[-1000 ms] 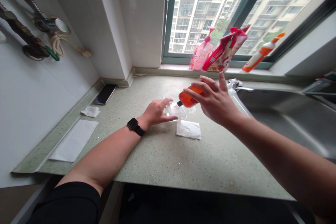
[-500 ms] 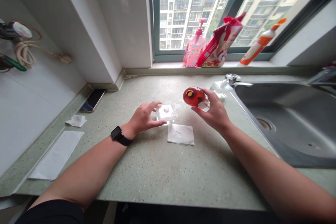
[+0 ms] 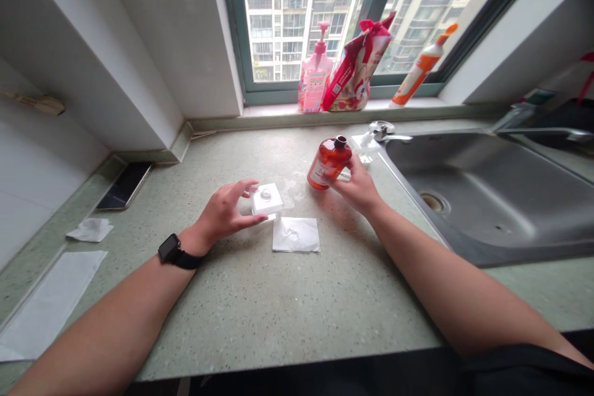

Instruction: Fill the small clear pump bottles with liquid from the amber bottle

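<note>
Right hand (image 3: 357, 187) clamped on an amber bottle (image 3: 327, 164) by the steel sink rim (image 3: 408, 195); left hand (image 3: 224, 211) open beside a white square case (image 3: 266, 199), speckled green countertop (image 3: 260, 315) open in front.

The head-worn camera looks forward and down from close behind the left hand (image 3: 223, 210) and right hand (image 3: 357, 185), over a speckled green stone countertop (image 3: 260, 315), towards a green-framed glass window (image 3: 297, 25) at top centre; its edges seem wide-angle stretched.

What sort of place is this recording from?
Most likely a home kitchen in a high-rise flat: a stainless steel sink with a faucet set in a speckled stone countertop, and apartment towers beyond the window.
</note>
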`<action>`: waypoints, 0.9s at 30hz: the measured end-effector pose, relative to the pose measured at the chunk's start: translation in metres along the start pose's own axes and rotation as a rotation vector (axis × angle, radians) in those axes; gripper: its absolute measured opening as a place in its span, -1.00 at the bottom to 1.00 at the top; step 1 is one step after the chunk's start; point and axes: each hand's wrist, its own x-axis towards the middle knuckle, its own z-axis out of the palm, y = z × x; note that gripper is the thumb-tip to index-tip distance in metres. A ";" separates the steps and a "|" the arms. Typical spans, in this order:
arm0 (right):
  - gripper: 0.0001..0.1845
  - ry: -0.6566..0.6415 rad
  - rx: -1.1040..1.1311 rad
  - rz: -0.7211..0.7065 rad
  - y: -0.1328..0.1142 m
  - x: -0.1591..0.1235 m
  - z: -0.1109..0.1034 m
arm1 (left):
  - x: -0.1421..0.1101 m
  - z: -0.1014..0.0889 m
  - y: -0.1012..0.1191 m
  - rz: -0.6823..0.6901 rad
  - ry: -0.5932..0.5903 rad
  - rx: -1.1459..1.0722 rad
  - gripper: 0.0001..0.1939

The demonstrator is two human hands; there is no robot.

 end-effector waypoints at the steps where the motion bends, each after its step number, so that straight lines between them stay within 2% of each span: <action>1: -0.28 0.001 -0.004 0.022 -0.001 0.000 -0.001 | 0.000 0.000 0.000 0.003 0.000 -0.001 -0.27; 10: -0.33 -0.016 0.008 0.051 -0.002 -0.001 0.001 | -0.001 0.002 -0.001 0.017 0.005 -0.009 -0.29; 19: -0.30 -0.045 -0.126 -0.019 -0.004 -0.003 0.003 | 0.001 0.000 0.000 0.005 -0.011 0.011 -0.30; 27: -0.30 -0.104 -0.235 -0.002 -0.004 -0.001 0.000 | 0.000 -0.002 0.001 -0.002 -0.013 0.015 -0.30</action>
